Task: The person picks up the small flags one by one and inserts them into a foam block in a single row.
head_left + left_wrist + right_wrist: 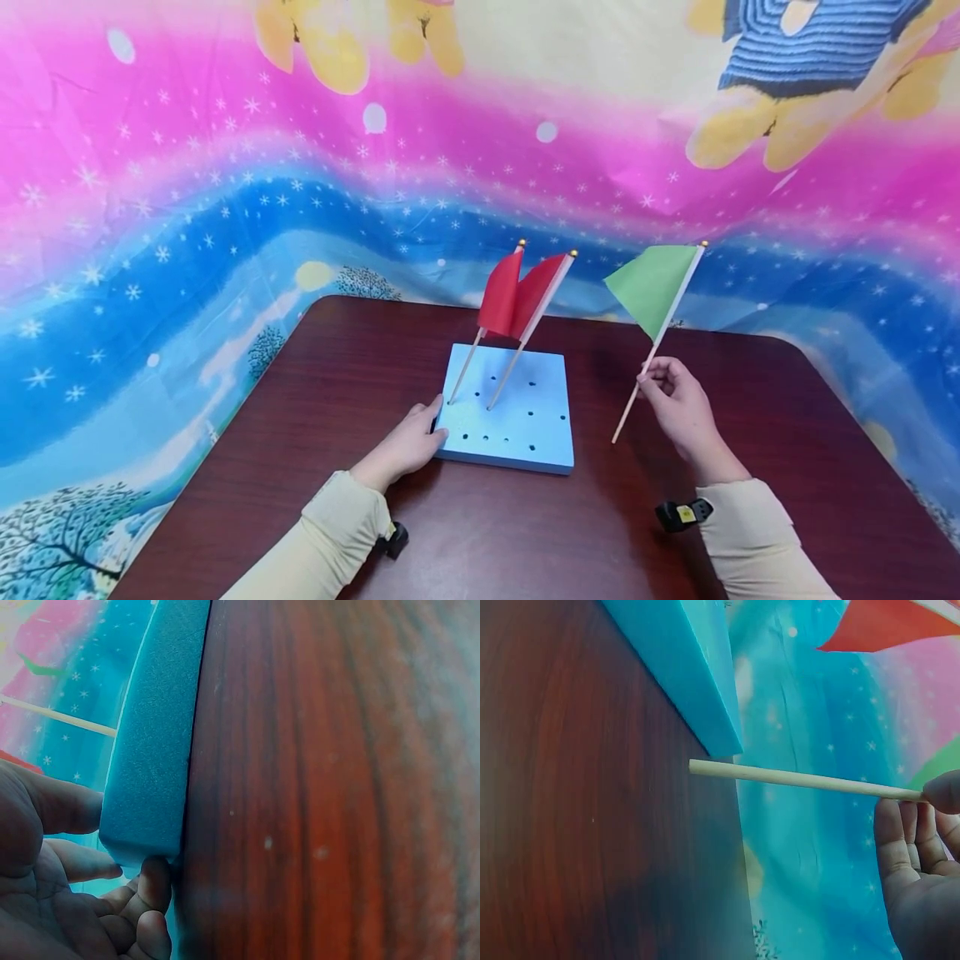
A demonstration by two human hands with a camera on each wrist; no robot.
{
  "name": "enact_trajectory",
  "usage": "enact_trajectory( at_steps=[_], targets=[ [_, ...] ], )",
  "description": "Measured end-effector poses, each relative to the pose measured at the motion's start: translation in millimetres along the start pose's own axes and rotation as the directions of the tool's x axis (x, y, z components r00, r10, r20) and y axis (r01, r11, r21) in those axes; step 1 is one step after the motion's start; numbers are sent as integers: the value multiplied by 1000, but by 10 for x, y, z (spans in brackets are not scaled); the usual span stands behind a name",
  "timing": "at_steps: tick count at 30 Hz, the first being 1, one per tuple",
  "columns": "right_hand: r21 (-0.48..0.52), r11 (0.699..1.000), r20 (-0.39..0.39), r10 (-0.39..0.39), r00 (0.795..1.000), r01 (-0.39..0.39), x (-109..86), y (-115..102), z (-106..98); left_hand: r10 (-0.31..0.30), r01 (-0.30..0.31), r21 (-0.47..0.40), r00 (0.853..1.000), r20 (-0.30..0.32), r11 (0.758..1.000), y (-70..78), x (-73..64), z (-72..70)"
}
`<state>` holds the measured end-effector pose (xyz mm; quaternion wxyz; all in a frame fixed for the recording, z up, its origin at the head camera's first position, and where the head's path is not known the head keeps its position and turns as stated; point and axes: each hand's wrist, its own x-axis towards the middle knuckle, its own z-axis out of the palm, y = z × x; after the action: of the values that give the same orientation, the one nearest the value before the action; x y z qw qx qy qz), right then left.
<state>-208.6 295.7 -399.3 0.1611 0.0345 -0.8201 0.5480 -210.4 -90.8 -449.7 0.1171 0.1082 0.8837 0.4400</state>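
A light blue foam-like board [517,450] with several small holes lies on the table, and two red flags [498,296] stand in it on thin wooden sticks, both leaning right. At the board's left side, my left hand [405,442] grips the edge, thumb on the top face and other fingers curled against the side in the left wrist view. My right hand [682,408] pinches the stick of a green flag [656,283] between thumb and fingertips, right of the board. The stick's bare lower end [712,768] points down and left, apart from the board.
The dark red-brown wooden table [315,392] has rounded far corners. Behind it hangs a colourful cloth backdrop [450,150] with snowflakes and cartoon figures. Black wrist devices [682,515] sit at both cuffs.
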Motion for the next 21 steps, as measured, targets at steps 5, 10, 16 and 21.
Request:
enact_trajectory(
  at_steps=[5, 10, 16, 21],
  targets=[
    [2, 1000, 11, -6, 1000, 6, 20, -53, 85, 6, -6, 7, 1000, 2, 1000, -12, 7, 0],
    [45, 998, -2, -42, 999, 42, 68, -132, 190, 7, -7, 4, 1000, -7, 1000, -6, 28, -22],
    [89, 994, -33, -63, 997, 65, 76, -172, 320, -2, 2, 15, 1000, -1, 1000, -22, 27, -10],
    [90, 994, -31, -61, 998, 64, 81, -181, 405, -5, 5, 8, 1000, 2, 1000, -21, 21, -8]
  ],
)
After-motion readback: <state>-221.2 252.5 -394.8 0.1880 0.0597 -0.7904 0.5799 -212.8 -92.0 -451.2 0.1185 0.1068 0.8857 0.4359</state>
